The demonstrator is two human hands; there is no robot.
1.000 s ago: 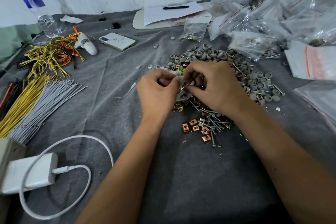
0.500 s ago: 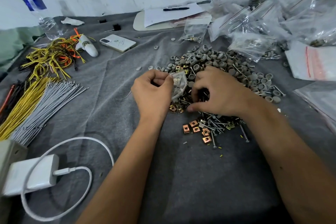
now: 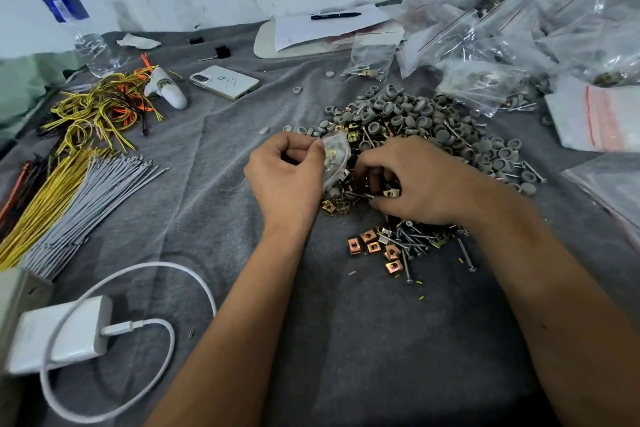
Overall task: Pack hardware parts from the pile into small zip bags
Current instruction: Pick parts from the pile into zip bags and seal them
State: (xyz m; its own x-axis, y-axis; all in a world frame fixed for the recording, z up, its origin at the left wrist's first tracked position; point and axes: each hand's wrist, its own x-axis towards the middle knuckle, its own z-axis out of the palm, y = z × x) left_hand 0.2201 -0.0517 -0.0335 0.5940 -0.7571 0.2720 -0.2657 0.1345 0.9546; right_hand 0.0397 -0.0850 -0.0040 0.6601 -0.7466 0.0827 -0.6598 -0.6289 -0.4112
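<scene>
here, the left hand (image 3: 285, 180) pinches a small zip bag (image 3: 335, 156) by its top edge between thumb and curled fingers, holding it upright just above the grey cloth (image 3: 346, 340) at the near-left edge of the pile of hardware parts (image 3: 415, 135); a few pieces show through the clear plastic. the right hand (image 3: 419, 180) lies palm down on the pile just beside the bag, its fingers curled down into a patch of brass clips (image 3: 334, 206) and screws (image 3: 412, 241), but whether it actually grips a piece cannot be told, since the fingertips are hidden among the parts. the pile itself is mostly grey round caps (image 3: 422, 118) spread toward the far right, with copper-coloured square clips (image 3: 372, 246) and long screws on the near side, under and in front of the right wrist. behind the pile, at the far right, lies a heap of filled clear bags (image 3: 502, 45) with red seal lines, and one small bag (image 3: 372, 57) stands apart near a sheet of paper (image 3: 329, 26) with a black pen (image 3: 336, 15) on it. to the left are a white phone (image 3: 225, 81), a water bottle (image 3: 74, 24), tangled yellow and orange wires (image 3: 100, 111), a bundle of grey and yellow straight wires (image 3: 69, 204), and near the front edge a white charger (image 3: 59, 333) with its looped cable (image 3: 138, 288).
</scene>
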